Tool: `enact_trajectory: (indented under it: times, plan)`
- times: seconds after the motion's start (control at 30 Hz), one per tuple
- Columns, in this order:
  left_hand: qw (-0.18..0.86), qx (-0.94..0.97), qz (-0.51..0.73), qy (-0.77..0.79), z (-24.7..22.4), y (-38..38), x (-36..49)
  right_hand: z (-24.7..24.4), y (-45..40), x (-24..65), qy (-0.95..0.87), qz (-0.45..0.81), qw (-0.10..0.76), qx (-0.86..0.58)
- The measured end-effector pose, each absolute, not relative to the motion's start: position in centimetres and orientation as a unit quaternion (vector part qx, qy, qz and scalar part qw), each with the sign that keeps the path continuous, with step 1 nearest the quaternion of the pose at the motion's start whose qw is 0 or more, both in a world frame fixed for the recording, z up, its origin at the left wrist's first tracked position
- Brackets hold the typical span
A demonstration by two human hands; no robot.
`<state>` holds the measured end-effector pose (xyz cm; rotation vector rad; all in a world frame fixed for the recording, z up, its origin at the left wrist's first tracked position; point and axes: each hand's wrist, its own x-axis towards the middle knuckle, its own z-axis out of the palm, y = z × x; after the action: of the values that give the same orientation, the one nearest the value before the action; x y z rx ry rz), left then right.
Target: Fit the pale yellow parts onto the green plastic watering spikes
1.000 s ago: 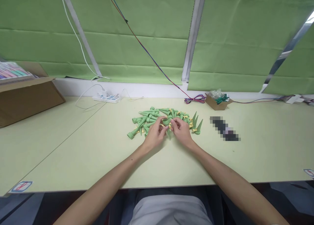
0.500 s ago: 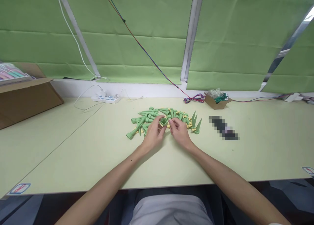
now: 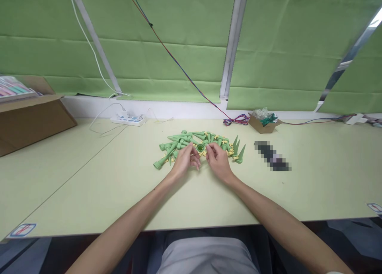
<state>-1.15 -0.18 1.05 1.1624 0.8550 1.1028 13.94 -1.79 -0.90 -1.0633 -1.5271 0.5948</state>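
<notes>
A: Head view. Hands?
B: Left hand [image 3: 185, 161] loosely curled, gap between thumb and index, no grip visible. Right hand [image 3: 219, 159] has thumb and index pinched by the cup's right edge. Can't tell if they grip it; tips hide the contact.
A: Where's the cup?
B: Between the hands, at the pile's near side. Green cup [image 3: 200, 147], round hollow rim facing up toward the camera, smooth, plastic-looking.
A: Pile?
B: Green spikes [image 3: 166, 157], long tapering cones with round collars, matte, heaped every which way in a band behind the hands. Small yellow bits [image 3: 236, 158] among them, knobbly. Rightmost spikes point away from the person.
A: Surroundings?
B: Pale, smooth table [image 3: 298, 194]. Small cardboard box [image 3: 264, 128] behind, right, with crinkled clear film and something dark green. Bundled red-blue cable [image 3: 237, 120] beside it. Creased green blinds [image 3: 179, 63] behind.
</notes>
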Motion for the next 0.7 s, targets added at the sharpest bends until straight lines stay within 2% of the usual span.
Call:
enact_trajectory:
  times: [0.3, 0.7]
  plan:
    - [0.614, 0.536, 0.447, 0.369, 0.8, 0.0, -1.6, -0.9, -1.9, 14.1, -0.648, 0.274, 0.551, -0.449]
    - [0.531, 0.667, 0.414, 0.319, 1.1, -0.1, -2.3, -0.9, -1.5, 14.3, -0.637, 0.25, 0.56, -0.468]
